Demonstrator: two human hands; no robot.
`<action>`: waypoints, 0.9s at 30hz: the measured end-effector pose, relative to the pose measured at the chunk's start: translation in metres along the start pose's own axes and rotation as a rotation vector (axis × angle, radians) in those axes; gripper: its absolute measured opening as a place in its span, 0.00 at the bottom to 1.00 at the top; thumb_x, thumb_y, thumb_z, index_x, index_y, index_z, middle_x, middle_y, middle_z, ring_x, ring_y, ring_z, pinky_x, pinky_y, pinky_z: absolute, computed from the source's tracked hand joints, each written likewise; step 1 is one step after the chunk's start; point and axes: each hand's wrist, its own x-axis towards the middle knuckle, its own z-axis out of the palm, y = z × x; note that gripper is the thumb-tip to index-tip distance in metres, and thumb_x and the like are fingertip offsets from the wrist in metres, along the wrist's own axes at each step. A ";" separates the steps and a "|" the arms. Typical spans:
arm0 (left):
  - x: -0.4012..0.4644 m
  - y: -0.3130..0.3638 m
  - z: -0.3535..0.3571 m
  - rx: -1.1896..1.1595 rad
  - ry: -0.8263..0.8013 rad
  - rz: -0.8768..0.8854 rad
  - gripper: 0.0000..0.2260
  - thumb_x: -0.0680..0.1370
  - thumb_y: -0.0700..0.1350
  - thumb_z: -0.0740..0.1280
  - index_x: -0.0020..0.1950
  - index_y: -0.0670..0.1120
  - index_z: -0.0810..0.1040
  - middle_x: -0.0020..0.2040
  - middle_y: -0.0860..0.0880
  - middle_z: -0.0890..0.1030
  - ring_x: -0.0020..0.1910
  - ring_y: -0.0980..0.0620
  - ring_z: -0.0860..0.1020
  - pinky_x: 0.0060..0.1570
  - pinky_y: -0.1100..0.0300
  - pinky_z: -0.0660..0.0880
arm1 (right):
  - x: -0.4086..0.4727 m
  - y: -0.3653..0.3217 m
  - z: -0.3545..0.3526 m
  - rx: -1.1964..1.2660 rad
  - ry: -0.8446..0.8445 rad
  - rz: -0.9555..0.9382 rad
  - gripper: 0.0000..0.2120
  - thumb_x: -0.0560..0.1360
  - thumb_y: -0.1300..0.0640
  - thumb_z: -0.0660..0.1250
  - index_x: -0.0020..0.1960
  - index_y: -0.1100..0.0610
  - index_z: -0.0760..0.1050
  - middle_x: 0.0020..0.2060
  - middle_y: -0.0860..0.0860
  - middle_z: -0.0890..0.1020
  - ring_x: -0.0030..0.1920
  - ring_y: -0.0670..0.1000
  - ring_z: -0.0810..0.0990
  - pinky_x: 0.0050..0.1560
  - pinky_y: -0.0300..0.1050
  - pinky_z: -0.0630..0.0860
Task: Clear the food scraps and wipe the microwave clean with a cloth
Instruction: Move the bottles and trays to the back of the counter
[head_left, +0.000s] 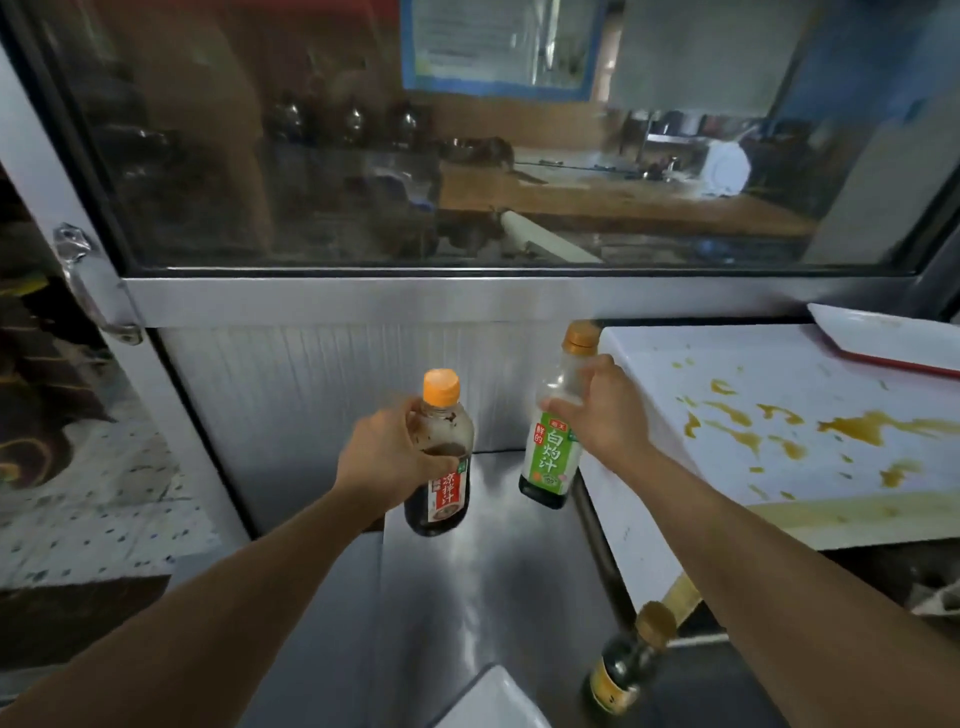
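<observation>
On the steel counter (493, 571), the left hand (387, 457) grips a red-label bottle (441, 467) and the right hand (605, 410) a green-label bottle (550, 457); set both down upright, well left of the stained white microwave top (779, 415).

steel counter (467, 597) – dark bottle (626, 670), white dish (493, 699) on it

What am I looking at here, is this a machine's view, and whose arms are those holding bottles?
No machine: a person wears a camera on the head, looking down at their own arms. The left hand grips a red-labelled sauce bottle; the right hand grips a green-labelled sauce bottle. Both are over a steel counter. To the right is a white surface, probably the microwave's top, splashed with yellow-brown sauce spills. A third, dark bottle stands near the bottom edge.
</observation>
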 end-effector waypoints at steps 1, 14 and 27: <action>0.009 -0.004 0.000 0.005 -0.025 0.017 0.26 0.62 0.50 0.78 0.57 0.55 0.73 0.49 0.55 0.80 0.49 0.52 0.79 0.51 0.49 0.78 | 0.002 0.000 0.004 0.007 0.009 0.024 0.25 0.67 0.49 0.73 0.60 0.57 0.70 0.54 0.54 0.78 0.52 0.54 0.79 0.52 0.53 0.77; 0.109 -0.056 0.028 -0.081 -0.187 0.151 0.25 0.60 0.50 0.78 0.52 0.56 0.72 0.45 0.58 0.78 0.47 0.53 0.79 0.42 0.59 0.76 | 0.049 0.016 0.075 -0.037 0.271 0.314 0.21 0.69 0.51 0.72 0.57 0.57 0.70 0.50 0.54 0.76 0.47 0.55 0.79 0.48 0.55 0.79; 0.141 -0.079 0.057 -0.060 -0.186 0.180 0.29 0.59 0.50 0.80 0.57 0.54 0.74 0.45 0.59 0.77 0.45 0.55 0.77 0.45 0.60 0.72 | 0.072 0.050 0.110 -0.126 0.344 0.334 0.23 0.71 0.53 0.72 0.59 0.61 0.66 0.56 0.57 0.73 0.53 0.57 0.75 0.44 0.48 0.71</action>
